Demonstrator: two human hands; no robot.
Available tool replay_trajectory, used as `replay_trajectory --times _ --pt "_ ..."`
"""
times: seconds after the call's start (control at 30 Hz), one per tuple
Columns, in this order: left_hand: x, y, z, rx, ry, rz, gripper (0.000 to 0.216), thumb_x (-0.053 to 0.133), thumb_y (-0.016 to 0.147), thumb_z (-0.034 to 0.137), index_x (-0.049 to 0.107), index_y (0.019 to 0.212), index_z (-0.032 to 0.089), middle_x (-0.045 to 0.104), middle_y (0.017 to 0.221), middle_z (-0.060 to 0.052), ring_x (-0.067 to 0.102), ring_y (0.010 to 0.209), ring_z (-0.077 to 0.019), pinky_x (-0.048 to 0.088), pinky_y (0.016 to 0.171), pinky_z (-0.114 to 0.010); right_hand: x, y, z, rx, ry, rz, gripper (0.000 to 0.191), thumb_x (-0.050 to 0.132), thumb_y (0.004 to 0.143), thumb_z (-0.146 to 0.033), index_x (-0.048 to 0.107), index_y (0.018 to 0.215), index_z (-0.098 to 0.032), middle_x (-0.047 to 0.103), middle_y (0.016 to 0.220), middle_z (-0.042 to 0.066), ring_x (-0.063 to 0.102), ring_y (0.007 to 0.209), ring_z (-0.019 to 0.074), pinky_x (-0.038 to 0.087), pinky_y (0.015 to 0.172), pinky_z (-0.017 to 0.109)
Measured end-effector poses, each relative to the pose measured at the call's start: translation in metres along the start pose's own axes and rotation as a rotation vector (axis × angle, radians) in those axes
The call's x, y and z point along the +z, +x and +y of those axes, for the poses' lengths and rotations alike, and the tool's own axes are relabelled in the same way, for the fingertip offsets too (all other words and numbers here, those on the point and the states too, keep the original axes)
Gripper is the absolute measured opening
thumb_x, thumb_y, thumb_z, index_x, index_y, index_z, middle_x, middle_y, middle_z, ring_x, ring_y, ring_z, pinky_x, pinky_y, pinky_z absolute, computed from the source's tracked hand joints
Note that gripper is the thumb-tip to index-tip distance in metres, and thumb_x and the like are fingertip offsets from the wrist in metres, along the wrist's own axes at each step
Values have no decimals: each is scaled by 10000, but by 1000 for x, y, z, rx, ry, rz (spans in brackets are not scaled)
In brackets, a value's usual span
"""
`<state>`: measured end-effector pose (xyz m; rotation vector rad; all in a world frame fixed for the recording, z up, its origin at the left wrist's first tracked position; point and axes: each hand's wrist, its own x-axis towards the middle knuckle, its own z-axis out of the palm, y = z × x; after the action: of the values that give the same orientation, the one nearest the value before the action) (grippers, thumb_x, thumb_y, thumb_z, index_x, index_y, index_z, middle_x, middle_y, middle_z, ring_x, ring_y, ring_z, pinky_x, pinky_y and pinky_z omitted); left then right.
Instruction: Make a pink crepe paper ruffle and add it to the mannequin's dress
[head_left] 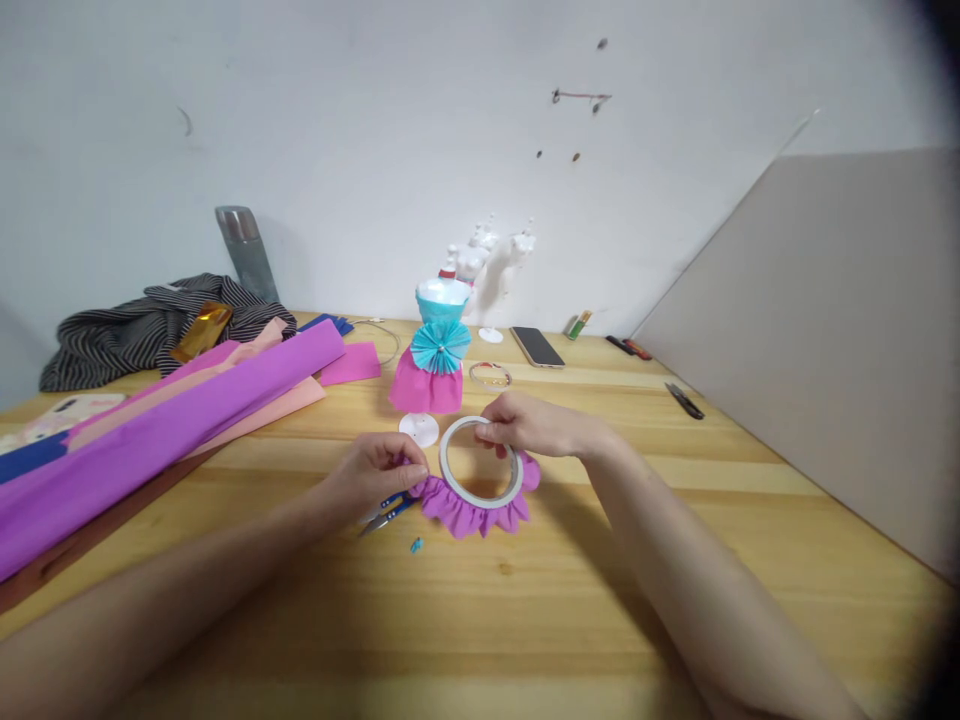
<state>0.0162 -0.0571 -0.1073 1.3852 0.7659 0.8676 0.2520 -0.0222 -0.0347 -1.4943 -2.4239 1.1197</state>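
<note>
A white ring of tape (480, 496) stands tilted over a ruffled strip of purple crepe paper (471, 512) on the wooden table (525, 620). My right hand (534, 424) pinches the top of the ring. My left hand (375, 477) is closed on the left end of the purple ruffle, fingers pressed together. Blue-handled snips (388, 512) lie just under my left hand. A tiny blue scrap (417, 545) lies on the table in front.
A small mannequin in a blue and pink paper dress (437, 352) stands behind the hands. Rolls of purple and pink crepe paper (165, 420) lie left. A striped cloth (142, 330), metal flask (246, 252), phone (537, 346), bracelet (490, 375) and black clippers (684, 400) sit farther back. A grey board (840, 330) leans at right.
</note>
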Motion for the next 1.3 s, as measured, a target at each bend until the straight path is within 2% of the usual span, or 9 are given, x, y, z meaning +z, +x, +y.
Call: replay_trajectory --times 0.23,0.37,0.53,0.73,0.93,1.03,1.17,1.3 --pt "-14 7 5 6 -5 196 216 729 670 309 609 646 132 566 566 15 472 520 -86 365 527 -220 -10 -5 -1 162 -4 217 326 555 820 -351 671 618 -123 669 625 82 524 526 145 359 503 282" --pt "-15 11 8 26 -51 236 238 736 655 322 584 647 138 542 566 29 452 526 -81 349 532 -215 -15 -12 -2 193 63 270 342 574 826 -368 653 595 -129 641 596 79 533 518 148 377 517 292" --pt "-12 12 10 30 -57 303 266 748 654 347 589 669 134 528 575 38 438 542 -75 342 553 -211 -19 -21 -4 202 113 356 411 648 793 -492 613 548 -165 544 493 32 500 472 142 392 503 296" --pt "-13 12 6 24 -51 292 255 779 602 296 613 714 138 572 637 29 483 583 -87 379 579 -215 -22 -24 -1 204 131 356 447 658 780 -550 616 554 -166 566 494 44 506 471 140 421 505 297" --pt "-20 14 -1 76 258 332 270 727 649 297 673 862 141 600 700 8 540 640 -129 435 627 -258 -26 -29 -5 175 188 355 518 690 679 -653 647 560 -151 569 491 40 502 466 128 417 502 284" --pt "-22 13 -2 97 336 372 285 699 681 315 670 916 154 578 680 20 532 629 -130 430 618 -256 -27 -32 -10 172 232 358 542 711 633 -675 655 557 -141 572 495 37 499 467 118 416 508 274" --pt "-20 11 -3 88 331 414 300 705 660 305 639 921 172 558 662 40 508 602 -121 404 585 -235 -28 -31 -9 149 316 372 538 742 585 -670 661 527 -141 583 500 43 476 453 105 396 480 265" --pt "-15 10 -1 85 264 383 226 707 641 317 624 784 163 549 645 36 492 585 -116 394 582 -237 -30 -28 -1 137 447 398 515 784 540 -637 662 507 -138 532 445 18 430 414 82 346 430 244"
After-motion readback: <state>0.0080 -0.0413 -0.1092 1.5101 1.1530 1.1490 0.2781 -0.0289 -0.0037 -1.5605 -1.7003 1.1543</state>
